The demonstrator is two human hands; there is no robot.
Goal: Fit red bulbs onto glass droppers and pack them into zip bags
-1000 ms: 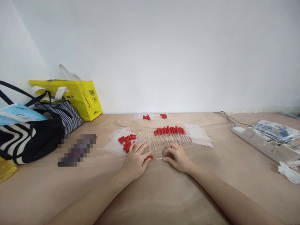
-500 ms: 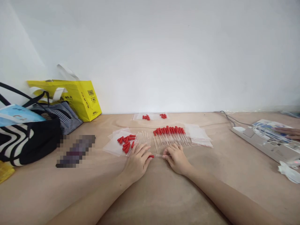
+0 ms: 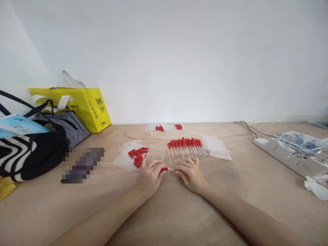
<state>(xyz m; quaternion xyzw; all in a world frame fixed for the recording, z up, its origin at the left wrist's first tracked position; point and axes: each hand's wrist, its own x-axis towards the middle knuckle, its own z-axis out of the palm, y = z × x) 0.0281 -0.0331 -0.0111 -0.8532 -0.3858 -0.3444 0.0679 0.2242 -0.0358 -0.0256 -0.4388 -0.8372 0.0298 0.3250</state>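
Note:
My left hand (image 3: 150, 176) pinches a small red rubber bulb (image 3: 164, 169). My right hand (image 3: 190, 173) grips a thin clear tube (image 3: 171, 169), whose end meets the bulb between the two hands. Behind my right hand lies a row of clear droppers with red bulbs (image 3: 187, 141). Loose red bulbs (image 3: 137, 158) rest on clear plastic bags (image 3: 121, 159) beyond my left hand, beside a group of bare clear tubes (image 3: 155, 150). More plastic bags (image 3: 216, 147) lie at the right end of the row.
Against the wall sit further small red bulbs (image 3: 159, 128) on a bag. At left stand a yellow bag (image 3: 94, 109), a striped pouch (image 3: 73, 128), a black bag (image 3: 48, 153) and a blurred-out dark object (image 3: 83, 165). A power strip (image 3: 282, 155) with cables lies at right.
My right hand has moved slightly left, and the tube now meets the red bulb, closing the gap between them. Another person's hand at the far right has left the view.

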